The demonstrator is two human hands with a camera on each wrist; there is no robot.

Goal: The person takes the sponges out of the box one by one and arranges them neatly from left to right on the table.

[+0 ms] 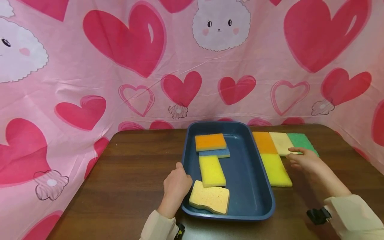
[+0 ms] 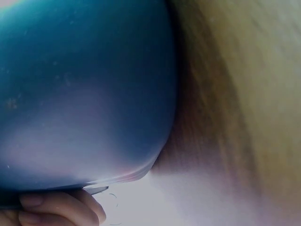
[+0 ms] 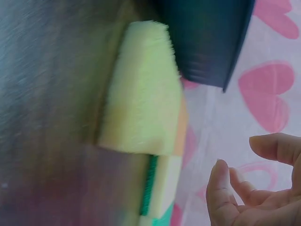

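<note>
- My left hand (image 1: 177, 183) rests against the left rim of the dark blue tray (image 1: 258, 196), low in the centre of the head view, wrist bent, fingers curled at the tray's edge; the left wrist view shows fingertips (image 2: 56, 207) tucked under the rim.
- Just beside that hand, inside the tray, lies a pale orange sponge (image 1: 210, 197); above it a yellow sponge (image 1: 212, 170), then an orange sponge (image 1: 210, 141) lying on a blue sponge (image 1: 216, 153).
- My right hand (image 1: 304, 160) reaches forward at right of the tray, fingers loosely spread, holding nothing, hovering at the near ends of the cream sponge (image 1: 280, 142) and green sponge (image 1: 301, 141).
- Left of those, touching, sits an orange and yellow sponge (image 1: 271, 158).
- All rest on a brown wooden table (image 1: 135, 173), with a pink heart-print cloth (image 1: 90, 66) behind.
</note>
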